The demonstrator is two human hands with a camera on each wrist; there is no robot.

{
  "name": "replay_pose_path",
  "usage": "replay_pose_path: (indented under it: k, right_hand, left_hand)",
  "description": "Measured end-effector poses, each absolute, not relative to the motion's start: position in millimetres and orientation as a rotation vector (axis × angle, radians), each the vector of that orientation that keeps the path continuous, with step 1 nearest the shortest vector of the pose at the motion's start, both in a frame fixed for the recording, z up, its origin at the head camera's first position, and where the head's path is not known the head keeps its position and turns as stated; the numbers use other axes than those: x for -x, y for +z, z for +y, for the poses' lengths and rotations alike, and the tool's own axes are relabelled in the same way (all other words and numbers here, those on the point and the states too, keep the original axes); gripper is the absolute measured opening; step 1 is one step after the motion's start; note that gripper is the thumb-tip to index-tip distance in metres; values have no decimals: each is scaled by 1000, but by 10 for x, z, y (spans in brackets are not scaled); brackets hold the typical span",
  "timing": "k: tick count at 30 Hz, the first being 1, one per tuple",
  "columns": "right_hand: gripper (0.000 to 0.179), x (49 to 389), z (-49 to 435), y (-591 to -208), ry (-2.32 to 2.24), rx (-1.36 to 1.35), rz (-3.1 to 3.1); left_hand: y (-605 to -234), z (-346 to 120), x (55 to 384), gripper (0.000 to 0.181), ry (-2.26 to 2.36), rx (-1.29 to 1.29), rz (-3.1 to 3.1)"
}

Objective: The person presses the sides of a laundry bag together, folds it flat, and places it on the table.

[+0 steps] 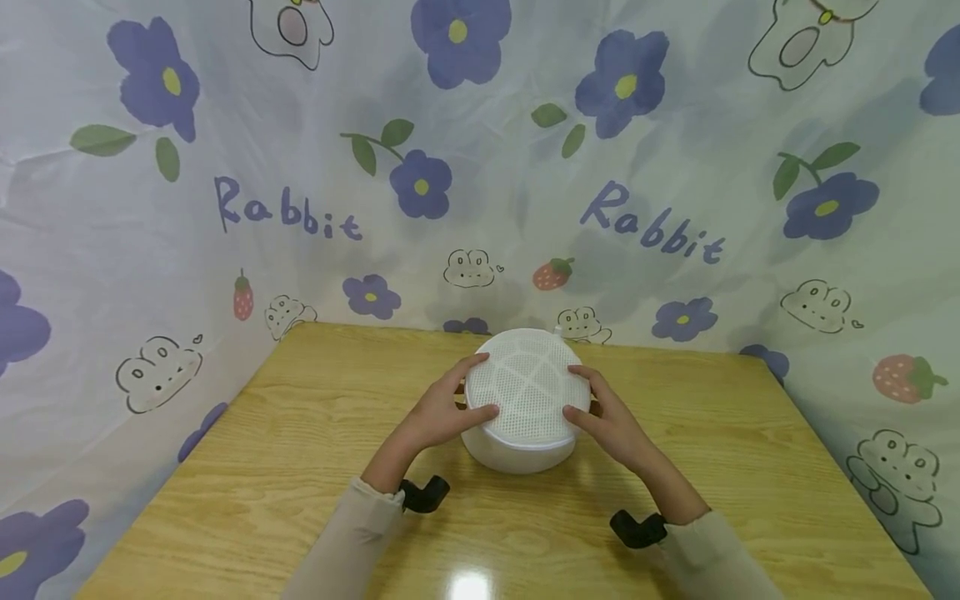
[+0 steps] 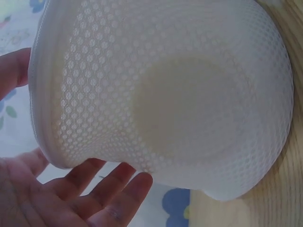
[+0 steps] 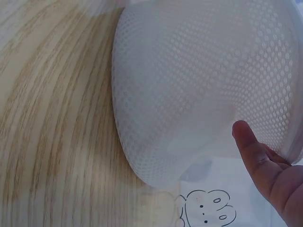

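A round white mesh laundry bag (image 1: 527, 385) stands on the table, its flat mesh top tilted toward me and its rounded body below. My left hand (image 1: 441, 410) grips the left edge of the top, thumb over the mesh and fingers along the side. On the opposite edge my right hand (image 1: 613, 423) holds it the same way. In the left wrist view, the honeycomb mesh wall (image 2: 102, 71) shows a solid pale disc inside, and fingertips press its side. A right-hand finger (image 3: 258, 158) lies against the mesh in the right wrist view.
The wooden table (image 1: 315, 417) reaches back to a hanging cloth (image 1: 517, 200) printed with flowers, rabbits and strawberries, which also runs along both sides. A black strap piece sits at each wrist, the left one (image 1: 425, 495) and the right one (image 1: 637, 530).
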State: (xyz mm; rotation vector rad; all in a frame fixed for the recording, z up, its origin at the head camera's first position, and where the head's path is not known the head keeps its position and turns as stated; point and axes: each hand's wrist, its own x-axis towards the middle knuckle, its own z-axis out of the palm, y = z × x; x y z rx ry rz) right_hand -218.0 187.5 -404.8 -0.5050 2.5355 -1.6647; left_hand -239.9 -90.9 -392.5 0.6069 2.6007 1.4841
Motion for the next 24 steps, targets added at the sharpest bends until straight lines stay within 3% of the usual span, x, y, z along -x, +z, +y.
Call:
replay_pose_path:
  k: [24]
  right_hand:
    - [57, 2197, 1750, -4068, -1794, 402, 2477]
  left_hand:
    - [-3994, -882, 2449, 81, 1561, -629, 2493]
